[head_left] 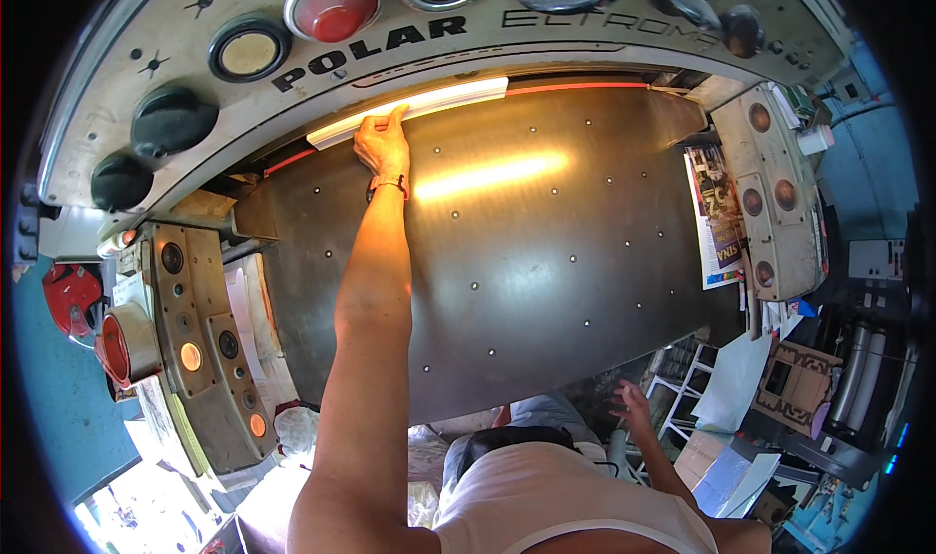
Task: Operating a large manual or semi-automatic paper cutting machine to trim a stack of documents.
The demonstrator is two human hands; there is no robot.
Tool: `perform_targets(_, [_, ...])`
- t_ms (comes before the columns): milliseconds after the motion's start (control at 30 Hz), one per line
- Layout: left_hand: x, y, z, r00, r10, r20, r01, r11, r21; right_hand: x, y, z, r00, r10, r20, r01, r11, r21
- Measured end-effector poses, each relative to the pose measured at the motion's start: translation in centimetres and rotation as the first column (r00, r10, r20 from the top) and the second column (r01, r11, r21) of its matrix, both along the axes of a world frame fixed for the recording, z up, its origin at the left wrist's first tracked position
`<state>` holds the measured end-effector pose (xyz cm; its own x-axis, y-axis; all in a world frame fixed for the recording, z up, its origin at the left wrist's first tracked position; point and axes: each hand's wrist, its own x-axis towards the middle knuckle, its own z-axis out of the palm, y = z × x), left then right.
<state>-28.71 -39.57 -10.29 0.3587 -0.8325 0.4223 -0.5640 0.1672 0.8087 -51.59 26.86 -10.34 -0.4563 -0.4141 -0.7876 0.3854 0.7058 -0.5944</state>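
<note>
The biggest thing before you is the dark metal table [531,286], with a streak of warm light reflected on the far half of its surface. Above its far edge runs the pale machine panel [478,43], carrying dark knobs and round buttons. To the left of the table stands a worn left console [203,300] with round fittings, two of them glowing orange; to its right is a matching right console [792,230]. Printed sheets [717,213] lie along the table's right edge, just beside that console. Your narrow white paper stack [453,96] lies along the table's far edge, left of its middle, brightly lit. Your left hand [383,144] reaches across the table and touches the near side of that stack with bent fingers; whether they are clamped on it, you cannot tell from here. Your right hand [634,410] is off the table, past its near edge toward the right, fingers loosely apart, well away from the left one. Above the table's far edge, on the panel, sits a red button [337,10]. Smallest are the round studs [475,286] dotting the tabletop.
</note>
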Motion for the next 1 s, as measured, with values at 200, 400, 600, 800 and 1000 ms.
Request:
perform_targets(200, [2.5, 2.6, 2.8, 0.894, -0.447, -0.044, 0.447, 0.876, 0.184, -3.8, -1.1, 7.1, 0.176, 0.46, -0.87, -0.642, 0.724, 0.253])
perform_targets(400, [12.1, 24.8, 7.4, 0.467, -0.798, 0.381, 0.773, 0.577, 0.263, -12.3, -5.4, 11.4, -0.286, 0.562, -0.776, -0.654, 0.478, 0.587])
perform_targets(600, [24.7, 43.5, 9.1, 0.157, -0.815, 0.558, 0.341, 0.575, 0.743, -16.5, -6.3, 8.8, -0.427, 0.651, -0.627, -0.572, 0.343, 0.745])
perform_targets(800, [28.3, 44.3, 5.9, 0.186, -0.747, 0.638, 0.47, 0.638, 0.61, -16.1, -6.2, 8.9, -0.457, 0.616, -0.641, -0.588, 0.332, 0.738])
perform_targets(1000, [29.2, 43.7, 7.0, 0.158, -0.784, 0.601, 0.424, 0.603, 0.675, -13.7, -6.7, 9.8, -0.43, 0.566, -0.703, -0.6, 0.403, 0.691])
